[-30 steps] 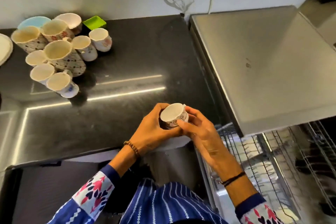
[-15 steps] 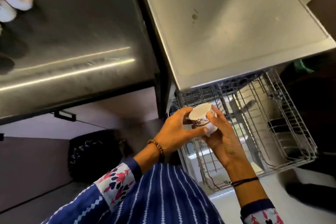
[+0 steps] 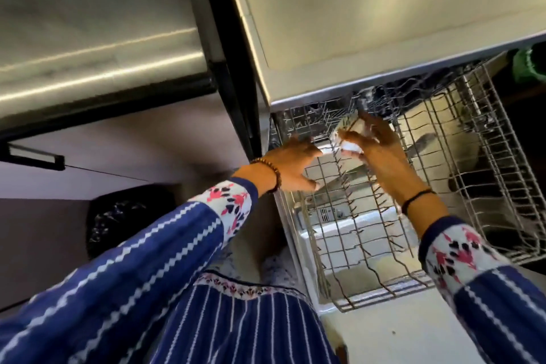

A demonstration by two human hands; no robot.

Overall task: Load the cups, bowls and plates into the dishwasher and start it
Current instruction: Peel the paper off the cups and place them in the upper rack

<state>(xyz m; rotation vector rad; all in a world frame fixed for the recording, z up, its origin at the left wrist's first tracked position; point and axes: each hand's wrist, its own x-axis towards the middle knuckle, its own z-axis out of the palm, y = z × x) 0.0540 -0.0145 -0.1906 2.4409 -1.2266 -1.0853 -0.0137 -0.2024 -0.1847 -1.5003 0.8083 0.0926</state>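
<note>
My right hand [image 3: 381,156] holds the cup [image 3: 350,140], thumb on its near side and fingers [image 3: 373,126] curled round the far side; the cup hangs over the rear left part of the upper rack [image 3: 502,145], close under the front edge of the steel dishwasher top [image 3: 384,23]; whether it touches the wires I cannot tell, for it is blurred. It looks tipped rather than upright, its pale mouth turned up and away toward the back of the machine and its white base toward my palm, so its long axis leans from me into the rack; the blur lets me say no more.

My left hand [image 3: 295,165] holds nothing; its fingers [image 3: 307,146] are spread wide, just beside the rack's left rim and near the cup, apart from it.

The rack is pulled out, wire, with rows of upright tines running front to back; through its grid I see the pale tub below and a grey bar lying across it.

To the left runs the dark counter [image 3: 88,23]; under it sits a black bag [image 3: 127,216].
</note>
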